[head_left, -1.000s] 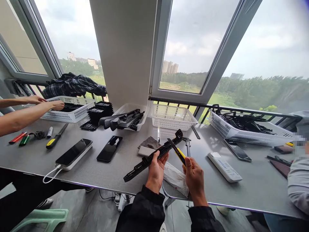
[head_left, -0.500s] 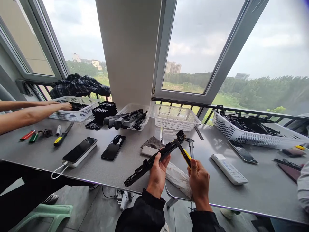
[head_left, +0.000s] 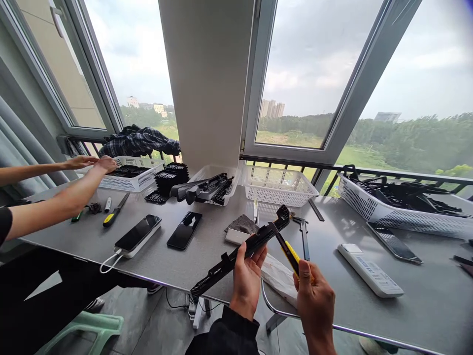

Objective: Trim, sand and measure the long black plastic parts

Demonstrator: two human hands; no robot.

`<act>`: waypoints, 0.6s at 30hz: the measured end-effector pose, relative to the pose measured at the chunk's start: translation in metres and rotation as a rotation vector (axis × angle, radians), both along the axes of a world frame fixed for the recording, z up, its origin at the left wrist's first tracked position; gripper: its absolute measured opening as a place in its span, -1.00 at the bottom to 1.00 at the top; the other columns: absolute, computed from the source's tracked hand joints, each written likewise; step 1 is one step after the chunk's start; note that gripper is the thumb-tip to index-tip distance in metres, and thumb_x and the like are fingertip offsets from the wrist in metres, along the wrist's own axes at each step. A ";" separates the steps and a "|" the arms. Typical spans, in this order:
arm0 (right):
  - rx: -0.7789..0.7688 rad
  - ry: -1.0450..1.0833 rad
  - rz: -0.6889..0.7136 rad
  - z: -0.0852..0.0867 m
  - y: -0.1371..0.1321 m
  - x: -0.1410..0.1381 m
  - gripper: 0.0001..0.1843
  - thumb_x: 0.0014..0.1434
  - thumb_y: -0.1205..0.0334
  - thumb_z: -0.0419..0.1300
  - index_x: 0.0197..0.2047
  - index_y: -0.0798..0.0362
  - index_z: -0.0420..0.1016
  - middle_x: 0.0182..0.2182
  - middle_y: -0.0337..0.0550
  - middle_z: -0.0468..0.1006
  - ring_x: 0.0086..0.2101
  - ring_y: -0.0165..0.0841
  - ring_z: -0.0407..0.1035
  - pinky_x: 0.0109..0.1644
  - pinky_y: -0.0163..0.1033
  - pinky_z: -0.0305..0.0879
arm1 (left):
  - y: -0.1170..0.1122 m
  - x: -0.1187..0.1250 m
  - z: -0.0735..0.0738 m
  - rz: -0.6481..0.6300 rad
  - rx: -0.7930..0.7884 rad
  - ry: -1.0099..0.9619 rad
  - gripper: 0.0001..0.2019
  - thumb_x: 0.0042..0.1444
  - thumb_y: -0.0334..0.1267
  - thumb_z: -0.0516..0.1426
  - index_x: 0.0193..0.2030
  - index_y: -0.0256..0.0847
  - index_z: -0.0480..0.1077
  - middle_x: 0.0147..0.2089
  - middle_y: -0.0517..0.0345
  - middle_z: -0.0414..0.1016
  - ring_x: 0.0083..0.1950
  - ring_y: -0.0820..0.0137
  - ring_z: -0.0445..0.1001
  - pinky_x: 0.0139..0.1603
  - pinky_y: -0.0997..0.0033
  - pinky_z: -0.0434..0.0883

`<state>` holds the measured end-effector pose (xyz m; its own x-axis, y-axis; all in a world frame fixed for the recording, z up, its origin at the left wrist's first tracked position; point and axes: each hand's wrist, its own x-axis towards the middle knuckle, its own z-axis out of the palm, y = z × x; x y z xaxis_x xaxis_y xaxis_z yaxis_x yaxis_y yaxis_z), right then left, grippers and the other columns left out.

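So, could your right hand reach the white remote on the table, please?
Probably yes: the remote lies on bare table just right of the right hand, though its fingers hold the yellow utility knife.

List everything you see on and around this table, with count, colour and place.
black plastic part: one, black, long, over the table's near edge.
utility knife: one, yellow and black, tip at the part.
baskets: four, white, along the window side; three hold black parts, one looks empty.
phones: three, dark, flat on the table; the leftmost lies on a white power bank.
remote: one, white, right of the knife.
cloth: one, grey, behind the part.
plaid shirt: one, dark, on the railing.
co-worker's arms: two, at the leftmost basket.
table: one, grey.
left hand: holds the black plastic part.
right hand: holds the utility knife.
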<state>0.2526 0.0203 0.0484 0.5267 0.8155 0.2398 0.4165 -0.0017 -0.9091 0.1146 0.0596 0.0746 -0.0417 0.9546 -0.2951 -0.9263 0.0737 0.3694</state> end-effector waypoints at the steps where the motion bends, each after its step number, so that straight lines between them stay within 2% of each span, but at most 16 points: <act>1: 0.006 0.010 0.014 0.002 -0.002 -0.001 -0.22 0.34 -0.58 0.01 -0.37 -0.02 0.51 -0.61 -0.29 0.39 -0.56 -0.32 0.32 -0.44 -0.27 0.24 | 0.000 -0.003 0.001 0.007 0.003 -0.004 -0.64 0.48 -0.16 0.12 0.02 -0.41 0.67 0.05 -0.34 0.77 0.06 0.14 0.77 0.38 0.10 0.54; 4: 0.028 -0.008 0.109 0.006 -0.009 -0.003 -0.26 0.34 -0.54 0.07 -0.44 -0.02 0.48 -0.61 -0.30 0.33 -0.57 -0.36 0.26 -0.47 -0.28 0.19 | -0.001 -0.011 0.004 0.025 0.007 -0.009 -0.56 0.50 -0.08 0.07 -0.01 -0.41 0.68 0.01 -0.32 0.77 0.07 0.12 0.77 0.40 0.08 0.53; 8: 0.023 -0.063 0.203 0.006 -0.014 -0.007 -0.28 0.35 -0.48 0.09 -0.49 -0.01 0.47 -0.61 -0.27 0.39 -0.57 -0.36 0.28 -0.45 -0.28 0.20 | -0.001 -0.014 0.005 0.030 0.026 0.010 -0.57 0.48 -0.04 0.07 0.03 -0.33 0.66 -0.01 -0.24 0.78 0.08 0.13 0.76 0.37 0.10 0.53; 14: 0.014 -0.108 0.234 0.001 -0.019 -0.009 -0.30 0.37 -0.44 0.11 -0.36 0.01 0.67 -0.59 -0.24 0.45 -0.58 -0.32 0.28 -0.46 -0.25 0.19 | -0.002 -0.017 0.002 0.021 0.025 0.059 -0.54 0.48 0.02 0.09 0.12 -0.33 0.63 0.04 -0.27 0.76 0.14 0.07 0.73 0.34 0.07 0.53; 18: 0.022 -0.114 0.250 0.002 -0.022 -0.012 -0.29 0.35 -0.47 0.11 -0.34 0.00 0.68 -0.61 -0.22 0.44 -0.58 -0.29 0.28 -0.48 -0.24 0.17 | -0.005 -0.022 0.001 0.015 0.042 0.044 -0.40 0.48 0.20 0.04 0.10 -0.32 0.65 0.08 -0.28 0.75 0.16 0.04 0.73 0.30 0.09 0.55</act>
<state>0.2401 -0.0014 0.0501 0.2785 0.9106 0.3054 0.5015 0.1333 -0.8548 0.0923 0.0548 0.0752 -0.0684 0.9653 -0.2519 -0.9099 0.0432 0.4126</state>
